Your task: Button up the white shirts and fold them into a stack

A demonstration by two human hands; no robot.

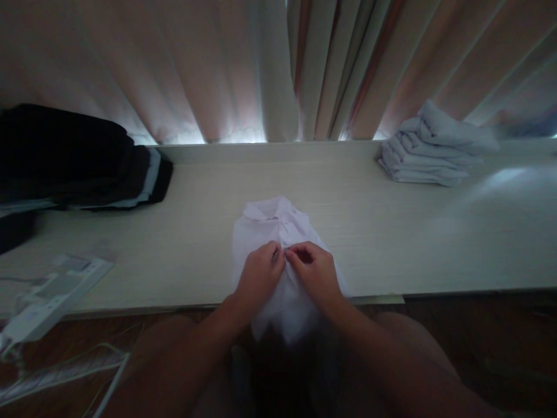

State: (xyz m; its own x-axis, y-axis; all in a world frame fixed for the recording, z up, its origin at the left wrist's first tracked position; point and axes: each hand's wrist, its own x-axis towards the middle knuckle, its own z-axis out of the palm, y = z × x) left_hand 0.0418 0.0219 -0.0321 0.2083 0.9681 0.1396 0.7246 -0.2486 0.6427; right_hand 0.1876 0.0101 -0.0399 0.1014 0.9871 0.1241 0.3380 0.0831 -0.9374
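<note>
A white collared shirt (pixel 256 232) lies front side up in the middle of the table, its collar toward the curtain and its lower end hanging over the near edge. Both hands meet at the front placket, a little below the collar. My left hand (pixel 261 268) pinches the cloth of the placket with thumb and forefinger. From the other side, my right hand (pixel 314 268) pinches the placket too, fingertips almost touching those of the left. Whatever small part lies between the fingertips is hidden.
Dark folded clothes (pixel 65 157) are piled at the left of the pale table (pixel 200 232). Folded white shirts (pixel 430 151) form a stack at the back right. A power strip (pixel 56 296) with cables rests at the near left edge. Curtains (pixel 174 69) hang behind.
</note>
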